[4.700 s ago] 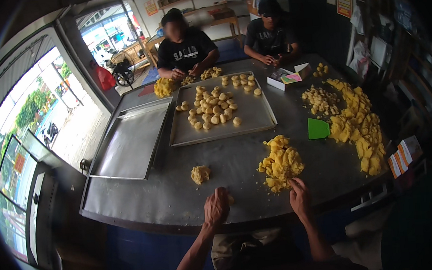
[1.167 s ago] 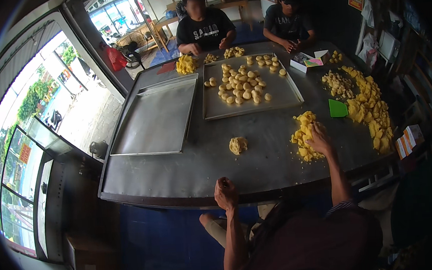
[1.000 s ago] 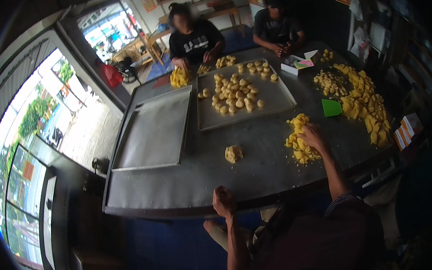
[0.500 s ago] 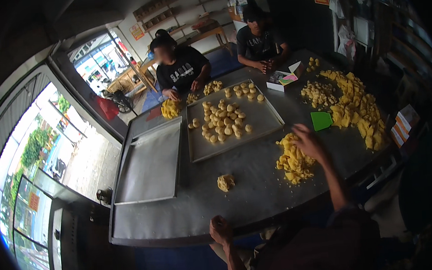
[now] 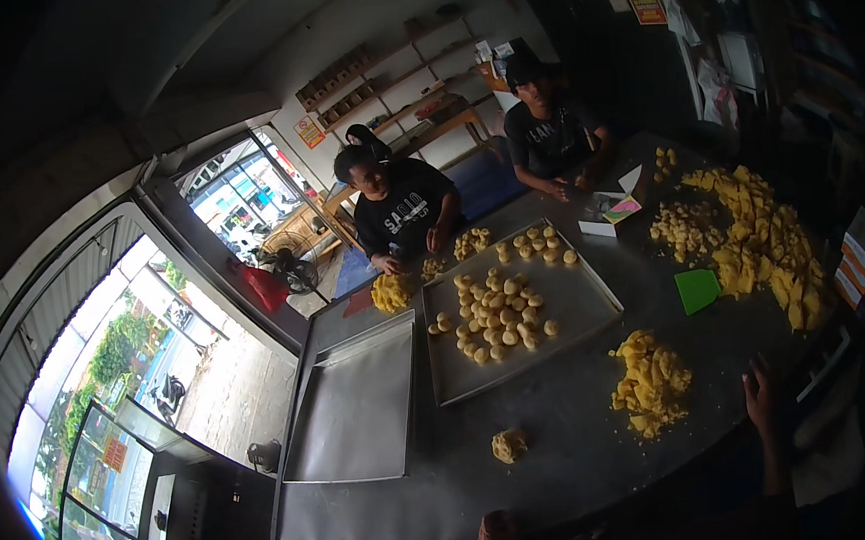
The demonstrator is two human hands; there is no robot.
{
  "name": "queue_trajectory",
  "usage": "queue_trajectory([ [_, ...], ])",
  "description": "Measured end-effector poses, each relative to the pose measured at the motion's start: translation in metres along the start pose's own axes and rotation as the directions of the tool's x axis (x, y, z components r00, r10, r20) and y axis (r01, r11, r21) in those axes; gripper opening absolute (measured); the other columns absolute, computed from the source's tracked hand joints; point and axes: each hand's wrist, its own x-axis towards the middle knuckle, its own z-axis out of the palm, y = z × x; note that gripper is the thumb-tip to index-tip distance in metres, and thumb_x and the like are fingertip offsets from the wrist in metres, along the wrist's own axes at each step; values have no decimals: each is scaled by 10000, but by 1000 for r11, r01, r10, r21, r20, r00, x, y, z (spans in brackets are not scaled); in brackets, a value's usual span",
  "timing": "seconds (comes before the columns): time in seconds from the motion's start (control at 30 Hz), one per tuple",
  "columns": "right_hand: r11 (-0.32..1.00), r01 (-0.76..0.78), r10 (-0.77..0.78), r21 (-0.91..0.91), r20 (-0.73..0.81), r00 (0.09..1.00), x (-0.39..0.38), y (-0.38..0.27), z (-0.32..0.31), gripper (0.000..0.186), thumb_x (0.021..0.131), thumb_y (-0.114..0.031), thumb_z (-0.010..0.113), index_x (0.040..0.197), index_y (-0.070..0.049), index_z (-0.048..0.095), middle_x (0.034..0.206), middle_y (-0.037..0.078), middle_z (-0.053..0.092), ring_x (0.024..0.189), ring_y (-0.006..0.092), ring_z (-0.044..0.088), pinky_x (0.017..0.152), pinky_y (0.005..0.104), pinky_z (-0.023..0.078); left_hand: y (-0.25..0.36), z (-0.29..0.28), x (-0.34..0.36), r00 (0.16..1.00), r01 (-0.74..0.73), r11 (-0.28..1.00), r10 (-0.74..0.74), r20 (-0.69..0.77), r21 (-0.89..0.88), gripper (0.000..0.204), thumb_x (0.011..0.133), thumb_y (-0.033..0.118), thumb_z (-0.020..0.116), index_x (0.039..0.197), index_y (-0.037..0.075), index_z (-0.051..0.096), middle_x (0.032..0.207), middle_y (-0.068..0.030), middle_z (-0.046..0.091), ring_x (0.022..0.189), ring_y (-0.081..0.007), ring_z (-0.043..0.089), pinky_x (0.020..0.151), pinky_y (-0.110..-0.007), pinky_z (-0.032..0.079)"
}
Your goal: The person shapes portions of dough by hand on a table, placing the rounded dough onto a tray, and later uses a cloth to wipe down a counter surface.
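Observation:
My left hand [image 5: 498, 538] is curled closed at the table's near edge; whatever its fingers hold, if anything, is hidden. Beyond it a small lump of pale dough [image 5: 509, 446] lies on the dark metal table [image 5: 568, 481]. My right hand [image 5: 761, 395] is by the table's right edge, fingers stretched out and nothing visible in them. To its left sits a crumbly heap of yellow dough [image 5: 651, 383]. A green scraper [image 5: 698, 292] lies farther back, beside a bigger yellow dough mass [image 5: 766, 237] and a pile of small pale pieces [image 5: 685, 231].
A metal tray [image 5: 587, 324] carries many round dough balls [image 5: 501, 310]; a bare tray [image 5: 357, 406] lies left of it. Two co-workers [image 5: 403, 207] [image 5: 554, 141] are at the far side, one handling yellow dough [image 5: 391, 293]. An opened box [image 5: 611, 214] stands near the other.
My right hand has left the yellow heap and moved right, to the table's edge. My left hand stays curled at the near edge. The view has shifted, and things appear farther right and lower.

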Motion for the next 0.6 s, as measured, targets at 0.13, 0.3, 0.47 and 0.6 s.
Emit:
queue_trajectory([
  [0.13,999,24,-25,-41,-11,1000,2,-10,-5,350,940,-214,568,1246,-44,553,1336,165,494,1242,350,456,1024,435,376,18,-6,2,990,105,986,-91,-113,129,204,789,271,630,808,70,600,780,-163,628,756,-381,610,675,-468,471],
  [0.3,989,63,-68,-135,-29,997,4,-14,-17,338,935,-209,576,1231,-47,570,1321,158,511,1225,348,475,1017,431,384,17,-1,-5,972,136,986,-114,-208,96,264,791,238,632,657,27,549,665,-175,594,660,-401,591,605,-484,440],
  [0.47,995,-2,-1,-104,-29,1000,7,-18,-18,332,936,-211,572,1215,-31,585,1327,154,514,1219,335,485,1024,428,380,23,-6,-3,972,79,997,-73,-224,19,303,812,219,620,631,4,507,619,-184,555,604,-407,555,571,-481,409],
  [0.6,993,-1,-1,-117,-11,1000,3,4,-10,347,943,-220,559,1227,-20,573,1326,151,520,1231,325,479,1029,417,379,44,-14,-2,969,106,994,-102,-225,5,313,810,202,623,620,-3,483,600,-186,538,578,-403,540,562,-475,403],
])
